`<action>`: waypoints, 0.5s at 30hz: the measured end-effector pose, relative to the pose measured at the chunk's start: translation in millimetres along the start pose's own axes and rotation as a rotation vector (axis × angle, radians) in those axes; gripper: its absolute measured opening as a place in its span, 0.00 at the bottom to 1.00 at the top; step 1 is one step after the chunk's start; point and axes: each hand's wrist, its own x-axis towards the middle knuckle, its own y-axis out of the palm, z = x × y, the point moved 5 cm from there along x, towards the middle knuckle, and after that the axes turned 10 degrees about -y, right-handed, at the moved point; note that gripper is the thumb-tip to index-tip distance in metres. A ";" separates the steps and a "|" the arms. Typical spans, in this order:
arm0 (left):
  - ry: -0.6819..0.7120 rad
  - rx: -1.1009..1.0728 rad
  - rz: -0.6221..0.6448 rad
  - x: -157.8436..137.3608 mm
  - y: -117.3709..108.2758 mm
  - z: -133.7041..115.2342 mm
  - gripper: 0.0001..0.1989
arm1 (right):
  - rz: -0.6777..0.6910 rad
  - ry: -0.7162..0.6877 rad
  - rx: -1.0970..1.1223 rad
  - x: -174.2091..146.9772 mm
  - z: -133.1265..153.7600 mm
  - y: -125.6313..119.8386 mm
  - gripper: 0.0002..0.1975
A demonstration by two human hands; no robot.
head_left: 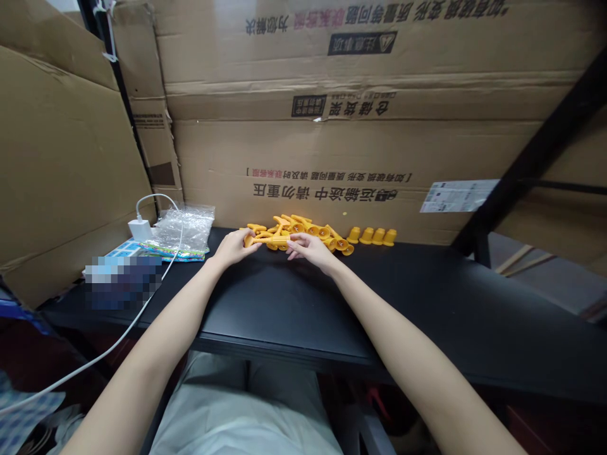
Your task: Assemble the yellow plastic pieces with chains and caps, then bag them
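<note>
Held crosswise between both hands: one yellow piece (pixel 276 240), cup-ended at 9 o'clock, thicker and ribbed toward 3 o'clock, long axis close to the 9-to-3 line; one part or two set end to end, impossible to tell. Location: over the far part of the black tabletop (pixel 284 303), straight out at 12 o'clock from the lap. Left hand (pixel 232 248): at the 9 o'clock end, thumb and fingers closed around the cup. Right hand (pixel 313 249): at the 3 o'clock end, pinching the ribbed part between thumb and fingers. Just beyond, from 12 to 2 o'clock: a pile of yellow parts (pixel 323 232), jumbled, mostly nearer to the right hand. Farther out at 3 o'clock: a row of four yellow cups (pixel 366 236), side by side, past the right hand and well apart from the left. At 9 o'clock, beyond the left hand: a clear plastic bag (pixel 184 230) and a white charger (pixel 140 229).
</note>
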 end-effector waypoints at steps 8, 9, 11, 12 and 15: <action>0.018 -0.026 -0.002 1.4 0.9 2.2 0.15 | -0.036 0.033 0.009 -0.1 0.1 1.3 0.17; 0.015 -0.025 -0.002 1.8 1.1 2.9 0.15 | -0.034 0.035 0.022 0.1 -1.0 1.5 0.17; 0.010 -0.025 -0.002 2.3 1.3 4.1 0.15 | -0.017 0.022 0.037 0.7 -2.9 2.5 0.18; 0.010 -0.024 -0.001 2.4 1.3 4.3 0.15 | -0.008 0.004 0.034 1.2 -3.4 3.0 0.20; 0.019 -0.022 -0.001 2.1 0.5 3.9 0.15 | 0.010 -0.053 -0.001 2.4 -4.4 4.1 0.22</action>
